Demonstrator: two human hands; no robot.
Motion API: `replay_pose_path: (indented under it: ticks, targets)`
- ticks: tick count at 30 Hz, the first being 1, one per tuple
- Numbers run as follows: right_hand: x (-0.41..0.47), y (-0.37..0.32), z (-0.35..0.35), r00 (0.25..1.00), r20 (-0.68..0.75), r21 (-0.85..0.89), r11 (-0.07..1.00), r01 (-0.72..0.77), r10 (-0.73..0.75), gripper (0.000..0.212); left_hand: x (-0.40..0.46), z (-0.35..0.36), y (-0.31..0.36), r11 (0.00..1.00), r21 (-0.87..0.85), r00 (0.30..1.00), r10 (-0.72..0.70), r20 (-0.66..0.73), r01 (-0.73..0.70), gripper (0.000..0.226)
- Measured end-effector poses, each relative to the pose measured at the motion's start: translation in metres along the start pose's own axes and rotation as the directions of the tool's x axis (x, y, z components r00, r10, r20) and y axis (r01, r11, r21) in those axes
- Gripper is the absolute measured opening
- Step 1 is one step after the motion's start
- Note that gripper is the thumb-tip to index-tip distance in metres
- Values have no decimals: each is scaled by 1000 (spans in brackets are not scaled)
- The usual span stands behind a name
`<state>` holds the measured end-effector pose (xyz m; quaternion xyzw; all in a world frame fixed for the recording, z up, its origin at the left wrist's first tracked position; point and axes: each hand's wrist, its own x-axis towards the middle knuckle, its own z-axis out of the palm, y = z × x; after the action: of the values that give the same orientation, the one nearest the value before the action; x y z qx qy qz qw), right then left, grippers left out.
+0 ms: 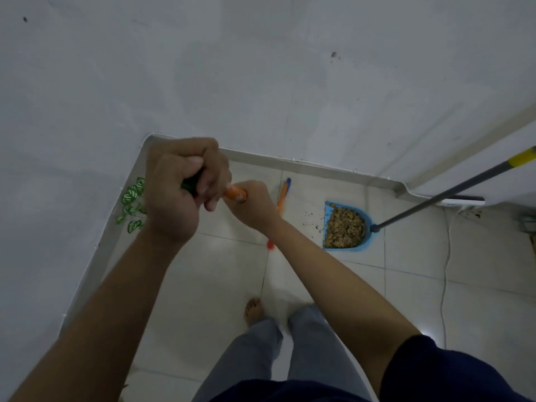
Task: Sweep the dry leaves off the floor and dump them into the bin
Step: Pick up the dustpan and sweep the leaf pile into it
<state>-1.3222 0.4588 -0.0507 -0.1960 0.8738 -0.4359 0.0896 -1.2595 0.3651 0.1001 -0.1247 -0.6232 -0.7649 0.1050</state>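
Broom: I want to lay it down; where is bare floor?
Bare tiles lie between the feet and the dustpan. Crowded: leaf bits left of the dustpan, the cable along the right, the green plant by the wall.

left hand (177, 195) above right hand (253, 208), both fists curled tight, forearms extended

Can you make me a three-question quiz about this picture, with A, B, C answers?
1. Where are the dry leaves?
A. in the dustpan
B. on a chair
C. in a hand

2. What colour is the dustpan?
A. red
B. blue
C. black

3. What are both hands doing?
A. hanging loose
B. gripping the broom handle
C. lifting the dustpan

Answers: 1 A, the leaves fill the pan on the floor. 2 B, its rim is blue. 3 B, the left hand and right hand curl round the orange broom handle.
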Motion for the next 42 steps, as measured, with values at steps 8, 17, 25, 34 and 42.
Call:
replay_pose_path:
  ticks: [8,17,25,34,42]
  targets:
    - [20,48,2,980,-6,40,979,-199,199,57,29,19,-62,973,151,969,-198,150,175,25]
    - [-25,64,-37,945,-89,160,941,-297,314,53,32,55,-56,975,44,955,-221,198,217,24]
    - [-10,42,-52,968,143,50,976,-213,204,47,45,71,-34,994,56,990,-104,90,99,25]
    - [-57,94,-86,906,244,-99,938,-331,346,45,4,100,-79,970,-130,966,-223,-133,206,21]
    - [-23,51,-105,971,160,10,983,-183,179,48,44,101,-28,992,-102,980,-85,-178,68,41]
